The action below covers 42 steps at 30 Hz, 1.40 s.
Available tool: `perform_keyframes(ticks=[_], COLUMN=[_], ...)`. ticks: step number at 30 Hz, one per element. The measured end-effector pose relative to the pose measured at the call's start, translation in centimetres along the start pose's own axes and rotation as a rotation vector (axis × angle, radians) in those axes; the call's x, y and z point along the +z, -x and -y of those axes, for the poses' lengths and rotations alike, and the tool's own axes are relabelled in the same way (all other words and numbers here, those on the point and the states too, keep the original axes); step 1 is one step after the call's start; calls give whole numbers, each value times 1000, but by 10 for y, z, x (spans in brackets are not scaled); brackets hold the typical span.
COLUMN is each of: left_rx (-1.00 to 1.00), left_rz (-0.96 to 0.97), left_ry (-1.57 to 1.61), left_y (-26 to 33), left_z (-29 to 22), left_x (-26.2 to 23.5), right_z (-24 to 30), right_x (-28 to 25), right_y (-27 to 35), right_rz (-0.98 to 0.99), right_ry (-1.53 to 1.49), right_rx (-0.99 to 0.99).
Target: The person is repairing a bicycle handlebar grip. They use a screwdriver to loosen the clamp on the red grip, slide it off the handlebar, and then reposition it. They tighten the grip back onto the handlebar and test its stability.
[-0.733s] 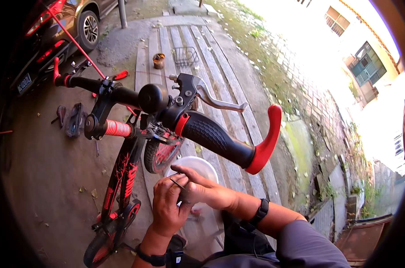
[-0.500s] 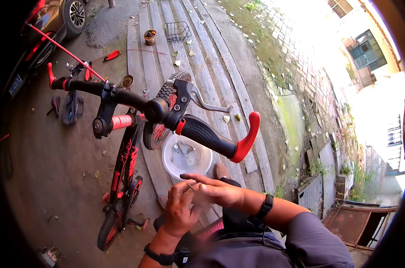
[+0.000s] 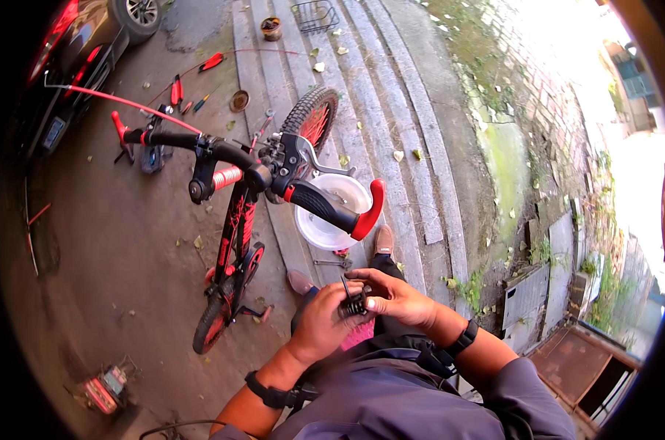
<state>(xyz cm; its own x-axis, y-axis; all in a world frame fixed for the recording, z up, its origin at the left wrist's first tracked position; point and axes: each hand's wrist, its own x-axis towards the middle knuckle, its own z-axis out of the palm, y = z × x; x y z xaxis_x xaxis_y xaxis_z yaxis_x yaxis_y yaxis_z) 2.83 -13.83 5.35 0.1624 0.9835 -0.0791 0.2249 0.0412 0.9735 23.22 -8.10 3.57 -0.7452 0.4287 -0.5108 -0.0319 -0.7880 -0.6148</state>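
In front of my body, my left hand (image 3: 321,324) is closed round a small black ridged part (image 3: 356,302), its exact kind too small to make out. A thin dark rod (image 3: 345,284) sticks up beside it; whether it belongs to the part I cannot tell. From the other side, the fingers and thumb of my right hand (image 3: 397,299) pinch the same part. Just beyond my hands stands a black and red bicycle (image 3: 233,220). Its black handlebar grip (image 3: 321,207) ends in a red bar end and has a silver brake lever.
A white plastic tub (image 3: 325,233) stands under the grip, with a wrench (image 3: 332,262) near my shoes. Red-handled pliers (image 3: 177,90), a can (image 3: 271,29) and a wire basket (image 3: 315,16) lie farther off. A car (image 3: 75,70) is at the far left.
The view has shifted, so the bicycle's handlebar appears smaller and farther off. My hands have turned and moved slightly apart, showing the black part between them.
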Motion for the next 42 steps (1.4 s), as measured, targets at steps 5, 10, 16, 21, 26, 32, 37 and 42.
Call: perform_keyframes(ticks=[5,10,16,21,26,32,37,42], left_rx=[-484,-661,-639,-594,-373,-35,-2,-1], left_rz=[-197,-322,-181,-216,-168,-164,-102,-186], left_ry=[795,1359,1376,1241,534,-200,-368,-483], left_y=[11,8,17,17,15,-18,-34,-43], left_z=[9,13,12,11,-3,-28,-44,-60], left_x=[29,39,30,29,40,52,57,30], right_z=[32,118,184,173,119,42,18,16], right_x=[-15,-12,15,6,-28,-31,-34,-53], right_y=[16,6,-28,-29,-8,30,26,6], right_rz=[-55,-405,-256,-297,-195,37,-67,65], right_ry=[359,1383,1519,1054,611,-1,-262,-534], right_rx=[-29,-671,-551,-354,-117,120,-63,-275])
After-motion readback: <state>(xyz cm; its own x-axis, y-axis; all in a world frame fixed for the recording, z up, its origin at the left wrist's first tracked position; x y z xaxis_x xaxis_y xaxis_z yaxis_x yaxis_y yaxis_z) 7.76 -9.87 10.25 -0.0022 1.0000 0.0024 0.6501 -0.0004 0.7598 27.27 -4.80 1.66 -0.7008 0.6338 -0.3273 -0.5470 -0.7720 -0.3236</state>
